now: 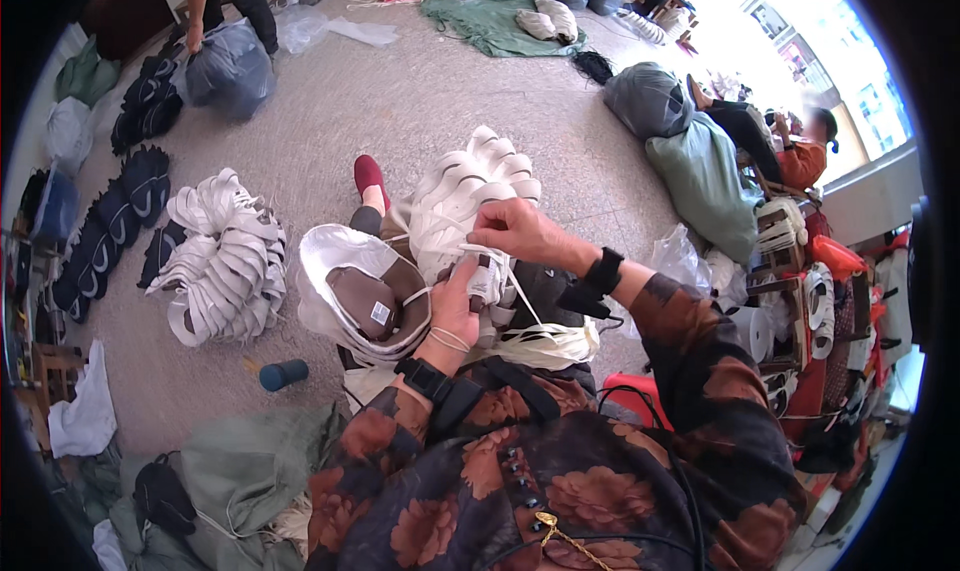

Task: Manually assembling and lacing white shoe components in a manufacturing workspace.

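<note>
My left hand (456, 309) grips a white shoe upper (487, 279) over my lap. Just above it, the fingers of my right hand (525, 233) are pinched on a white shoelace (520, 289) at the upper's lacing area. Beyond my hands lies a row of nested white shoe uppers (475, 176). Left of my left hand sits a white, open-topped piece (325, 251) with brown lining and a small label inside. A bundle of loose cream laces (550, 345) rests in my lap, to the right. My fingers partly hide the upper.
On the floor at left are stacked white uppers (235, 261) and dark uppers (110, 226). A dark blue cylinder (284, 374) lies nearer. Full sacks (700, 176) and a seated person (800, 156) are at right. Another person handles a grey bag (230, 69) at far left.
</note>
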Available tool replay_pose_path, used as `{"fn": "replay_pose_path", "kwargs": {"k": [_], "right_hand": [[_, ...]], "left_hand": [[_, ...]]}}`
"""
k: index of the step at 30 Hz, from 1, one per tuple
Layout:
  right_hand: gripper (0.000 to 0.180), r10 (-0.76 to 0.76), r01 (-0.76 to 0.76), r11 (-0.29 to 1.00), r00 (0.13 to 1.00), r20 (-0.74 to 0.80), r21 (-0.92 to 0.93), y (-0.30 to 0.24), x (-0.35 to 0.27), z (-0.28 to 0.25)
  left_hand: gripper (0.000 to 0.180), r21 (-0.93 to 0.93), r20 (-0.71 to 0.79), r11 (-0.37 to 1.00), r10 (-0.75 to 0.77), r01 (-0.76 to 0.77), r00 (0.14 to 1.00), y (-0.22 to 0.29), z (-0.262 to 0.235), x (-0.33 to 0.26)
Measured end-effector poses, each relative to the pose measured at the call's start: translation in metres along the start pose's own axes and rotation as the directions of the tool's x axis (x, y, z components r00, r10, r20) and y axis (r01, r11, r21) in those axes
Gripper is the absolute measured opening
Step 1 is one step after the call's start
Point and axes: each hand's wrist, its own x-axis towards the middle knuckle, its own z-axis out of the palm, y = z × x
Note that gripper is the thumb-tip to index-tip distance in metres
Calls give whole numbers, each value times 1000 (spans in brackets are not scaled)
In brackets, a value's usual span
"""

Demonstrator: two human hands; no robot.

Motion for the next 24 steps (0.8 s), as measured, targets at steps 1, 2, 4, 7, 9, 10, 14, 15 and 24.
{"fn": "replay_pose_path", "kwargs": {"k": [1, 2, 4, 7, 9, 10, 14, 15, 24], "right_hand": [[21, -3, 3, 1000, 1000, 12, 0, 2, -2, 6], [20, 49, -49, 999, 999, -7, 24, 6, -4, 10], [18, 104, -103, 993, 994, -25, 49, 16, -9, 16], [15, 50, -49, 992, 999, -8, 113, 19, -12, 21], [14, 54, -56, 994, 998, 23, 95, 19, -13, 20], [14, 53, -55, 994, 998, 25, 95, 20, -12, 20], [14, 39, -39, 989, 999, 1, 143, 25, -10, 21], [15, 38, -38, 992, 999, 9, 121, 23, -9, 22], [10, -131, 297, 817, 931, 342, -494, 1, 11, 11]], "left_hand": [[30, -17, -6, 1000, 6, -6, 1000, -1, 0, 0], [29, -28, -6, 1000, 6, -6, 1000, -1, 2, 0], [29, -42, 13, 999, 3, -3, 1000, 0, 3, -2], [29, -50, 15, 999, 19, -18, 1000, 0, -3, 1], [30, -28, 56, 1000, -1, 3, 998, 0, -4, 2], [30, -29, 55, 1000, 0, 1, 998, 0, -4, 2], [30, -16, 63, 1000, -6, 7, 998, 0, -1, 0], [30, -8, 63, 1000, -1, 1, 998, 0, -2, -1], [28, 56, 23, 998, 39, -40, 999, 2, -2, -8]]}}
